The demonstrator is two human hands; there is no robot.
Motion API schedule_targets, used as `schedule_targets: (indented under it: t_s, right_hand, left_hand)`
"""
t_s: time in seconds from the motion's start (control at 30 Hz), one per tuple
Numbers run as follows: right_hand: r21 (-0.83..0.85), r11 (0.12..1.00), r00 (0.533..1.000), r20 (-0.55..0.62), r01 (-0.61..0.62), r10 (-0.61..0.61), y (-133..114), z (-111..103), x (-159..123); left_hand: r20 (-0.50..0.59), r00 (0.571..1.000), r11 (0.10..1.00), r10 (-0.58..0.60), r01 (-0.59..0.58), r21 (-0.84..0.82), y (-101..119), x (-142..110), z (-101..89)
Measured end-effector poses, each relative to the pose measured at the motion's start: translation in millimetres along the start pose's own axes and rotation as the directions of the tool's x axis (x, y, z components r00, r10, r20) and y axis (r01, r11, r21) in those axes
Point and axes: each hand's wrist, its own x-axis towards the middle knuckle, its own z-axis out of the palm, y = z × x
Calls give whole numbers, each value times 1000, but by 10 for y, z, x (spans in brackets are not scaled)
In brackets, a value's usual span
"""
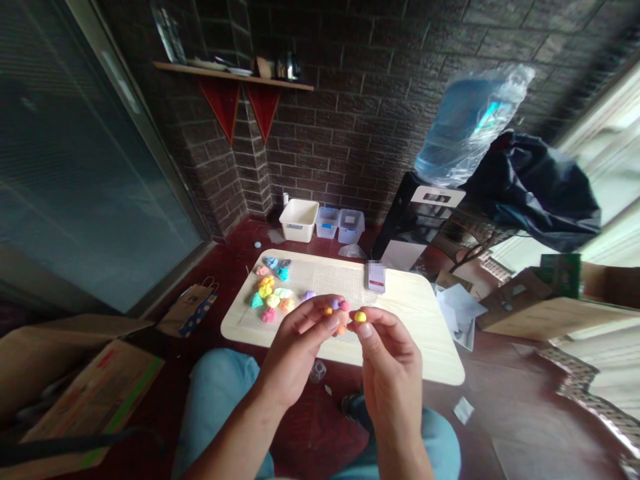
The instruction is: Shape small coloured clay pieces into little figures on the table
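Note:
Above the near edge of a low pale table (420, 327), my left hand (295, 350) is closed in a pinch on a small clay piece (344, 319). Its little balls are peach, orange, purple and pink. Close beside it, my right hand (393, 357) pinches a yellow clay ball (360, 317) between thumb and fingers. Whether the ball touches the piece, I cannot tell. Several soft lumps of coloured clay (273, 301) lie on a clear textured mat (330, 277) at the table's left. A purple lump (308, 295) sits just behind my left hand.
A phone (376, 277) lies at the table's far edge. Behind it on the floor stand a white bin (299, 220) and two clear boxes (351, 227). A water dispenser (420, 220) is at back right. Cardboard boxes (95, 393) flank both sides; a paper bag (187, 310) is left.

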Motion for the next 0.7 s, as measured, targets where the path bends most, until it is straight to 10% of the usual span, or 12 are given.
schedule_targets:
  t_s: [0.7]
  right_hand:
    - [-5,999,999,4,52,-52,-16,62,58]
  left_hand:
    - [33,998,996,54,-56,68,1,-24,3]
